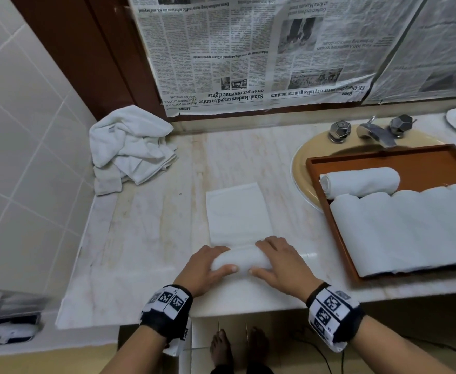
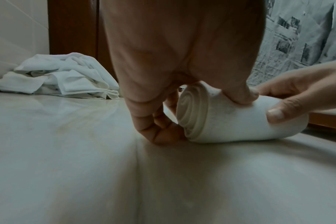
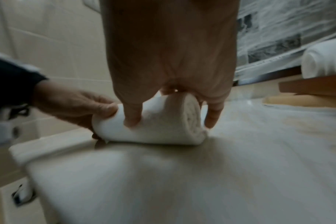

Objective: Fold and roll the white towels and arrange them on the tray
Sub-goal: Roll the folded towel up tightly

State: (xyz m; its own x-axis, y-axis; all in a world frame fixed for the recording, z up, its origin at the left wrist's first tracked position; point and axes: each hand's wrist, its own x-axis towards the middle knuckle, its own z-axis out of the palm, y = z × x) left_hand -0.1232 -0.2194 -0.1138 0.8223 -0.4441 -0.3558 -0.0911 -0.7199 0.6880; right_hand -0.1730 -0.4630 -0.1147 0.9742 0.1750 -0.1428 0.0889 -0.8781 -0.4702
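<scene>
Taking the wooden tray (image 1: pixel 318 168) as landmark: bare marble countertop (image 1: pixel 151 225) lies open to its left. A heap of crumpled towels (image 1: pixel 129 147) blocks the far-left corner; the faucet (image 1: pixel 375 132) stands just behind the tray.

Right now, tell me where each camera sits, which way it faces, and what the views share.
Head: worn on the head, looking down at the counter, tray and half-rolled towel; both hands and bare feet show.
Left wrist: low over the counter, looking along the left hand at the roll's spiral end.
Right wrist: low, blurred, looking along the right hand at the roll's other end.
Shared: all three show both hands on that towel.
</scene>
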